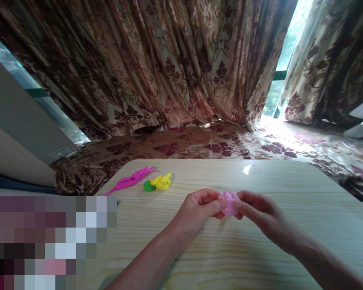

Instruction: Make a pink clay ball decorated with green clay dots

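At the far left of the table [260, 249], we observe a long magenta piece [133, 179], its tapered end pointing toward the near left edge and its gathered, uneven end toward the far side. Immediately to its right, we find a round green piece [149, 185], in contact with a crumpled yellow piece [161, 182] at that piece's left end. Further right and nearer to us, our left hand [201, 207] grips the left edge of a light pink disc [229, 203]; thumb and fingers are clamped on it, the thumb across the face turned toward us. The disc is positioned between our two hands, above the table surface, its outline roughly circular. Our right hand [260, 209] grips the right edge of the disc in the same manner, thumb and fingers clamped on it. Behind the table, we note a floral cloth [184, 145] and patterned curtains [169, 60]; at the far right stands a white lamp [358, 127].
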A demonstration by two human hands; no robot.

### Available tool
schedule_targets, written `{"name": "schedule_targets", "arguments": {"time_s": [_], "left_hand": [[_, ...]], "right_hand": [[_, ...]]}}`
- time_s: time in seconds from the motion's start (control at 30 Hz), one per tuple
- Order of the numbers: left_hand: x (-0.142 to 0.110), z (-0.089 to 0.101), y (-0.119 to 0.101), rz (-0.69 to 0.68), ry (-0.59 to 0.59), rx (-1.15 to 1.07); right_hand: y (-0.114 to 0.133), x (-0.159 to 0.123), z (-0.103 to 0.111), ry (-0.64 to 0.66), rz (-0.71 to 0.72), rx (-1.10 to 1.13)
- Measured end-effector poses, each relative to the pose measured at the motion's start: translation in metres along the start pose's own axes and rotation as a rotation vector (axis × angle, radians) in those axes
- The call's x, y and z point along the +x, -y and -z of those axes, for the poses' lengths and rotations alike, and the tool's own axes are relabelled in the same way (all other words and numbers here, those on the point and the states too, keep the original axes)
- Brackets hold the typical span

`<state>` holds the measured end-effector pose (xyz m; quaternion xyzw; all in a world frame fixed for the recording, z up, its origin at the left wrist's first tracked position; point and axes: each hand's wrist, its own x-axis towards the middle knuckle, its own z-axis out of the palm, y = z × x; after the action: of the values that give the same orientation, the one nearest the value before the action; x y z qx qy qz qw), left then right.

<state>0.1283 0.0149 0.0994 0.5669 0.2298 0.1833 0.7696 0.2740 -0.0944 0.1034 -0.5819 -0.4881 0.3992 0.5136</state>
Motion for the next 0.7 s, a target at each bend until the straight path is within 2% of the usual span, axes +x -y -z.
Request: {"name": "schedule_targets", "arguments": {"time_s": [0.13, 0.27, 0.57, 0.63, 0.7], "left_hand": [[-0.003, -0.001, -0.002, -0.015, 0.11, 0.07], [-0.005, 0.0, -0.005, -0.012, 0.159, 0.11], [-0.003, 0.001, -0.003, 0.048, 0.146, -0.05], [-0.002, 0.001, -0.001, 0.072, 0.144, -0.121], [-0.001, 0.002, 0.001, 0.098, 0.11, -0.198]], "right_hand": [[-0.004, -0.001, -0.001, 0.035, 0.01, 0.047], [-0.005, -0.001, -0.002, 0.063, 0.03, 0.072], [-0.003, 0.0, 0.004, 0.006, 0.049, -0.023], [-0.006, 0.0, 0.004, -0.027, 0.096, -0.077], [-0.011, 0.001, 0.003, -0.109, 0.217, -0.187]]}}
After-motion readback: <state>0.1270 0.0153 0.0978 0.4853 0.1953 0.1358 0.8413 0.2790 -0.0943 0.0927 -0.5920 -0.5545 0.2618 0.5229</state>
